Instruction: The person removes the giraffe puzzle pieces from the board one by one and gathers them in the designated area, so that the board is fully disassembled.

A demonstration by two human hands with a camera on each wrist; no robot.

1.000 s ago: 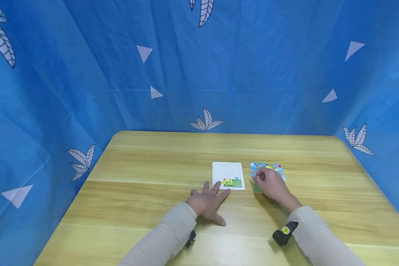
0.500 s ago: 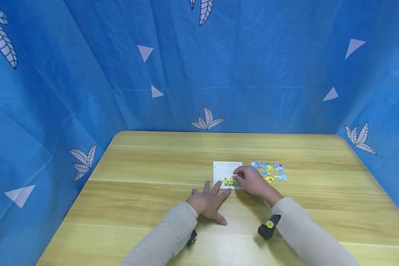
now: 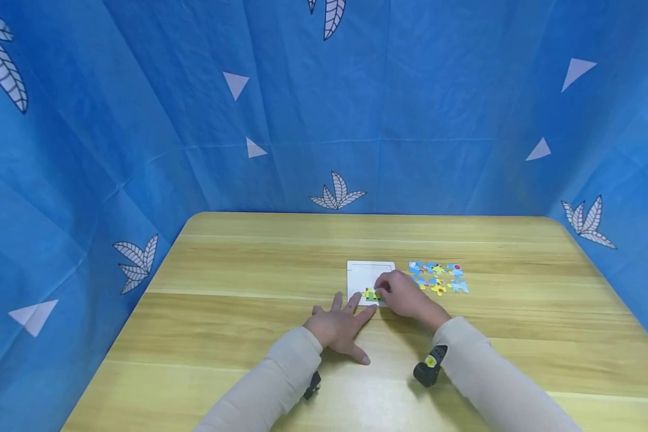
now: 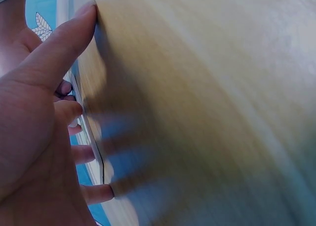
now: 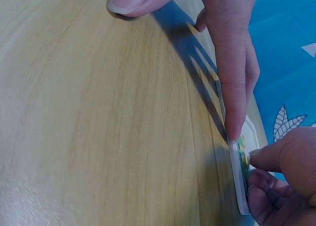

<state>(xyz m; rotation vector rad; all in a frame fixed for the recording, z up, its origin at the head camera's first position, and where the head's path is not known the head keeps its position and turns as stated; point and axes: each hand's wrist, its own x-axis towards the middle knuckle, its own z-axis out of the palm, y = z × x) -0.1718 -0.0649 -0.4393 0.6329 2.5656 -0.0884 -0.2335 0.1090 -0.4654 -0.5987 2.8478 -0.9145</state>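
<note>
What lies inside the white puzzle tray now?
In the white puzzle tray, yellow-green pieces sit along the near edge. The right hand covers the near right corner; the rest looks bare white.

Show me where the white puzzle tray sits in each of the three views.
Head view: the white puzzle tray lies at table centre, beyond the left hand and under the right hand.
Left wrist view: only its thin edge shows, past the fingertips.
Right wrist view: its edge shows at lower right, seen side-on.
Shared landmark: the left hand's finger touching the tray's near edge.
</note>
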